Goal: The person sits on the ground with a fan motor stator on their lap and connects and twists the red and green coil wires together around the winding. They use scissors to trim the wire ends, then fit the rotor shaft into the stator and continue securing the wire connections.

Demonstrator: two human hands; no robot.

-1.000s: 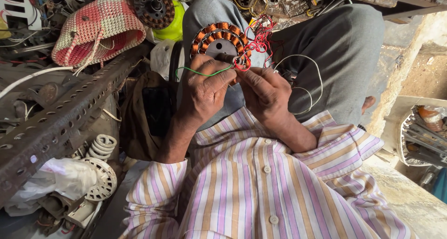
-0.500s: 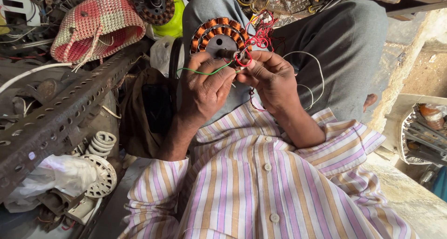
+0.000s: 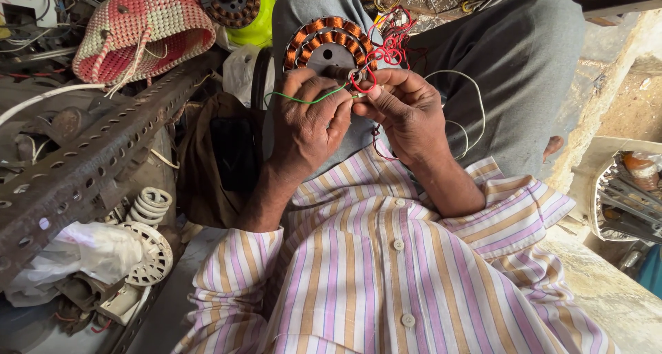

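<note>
While copper-wound stator (image 3: 329,45) rests on lap, left hand (image 3: 308,123) and right hand (image 3: 405,114) pinch green wire (image 3: 303,100), fingers clamped; red leads (image 3: 387,45) loose, joint unfinished.

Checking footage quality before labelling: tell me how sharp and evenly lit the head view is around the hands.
Head view: left hand, right hand and copper-wound stator are sharp in soft daylight, without glare; the pale wall at right looks washed out; the angle iron bows, suggesting wide-lens distortion.

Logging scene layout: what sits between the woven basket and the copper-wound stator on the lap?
In the head view, a dark round rotor part with a yellow-green object behind it lies between woven basket and stator.
</note>
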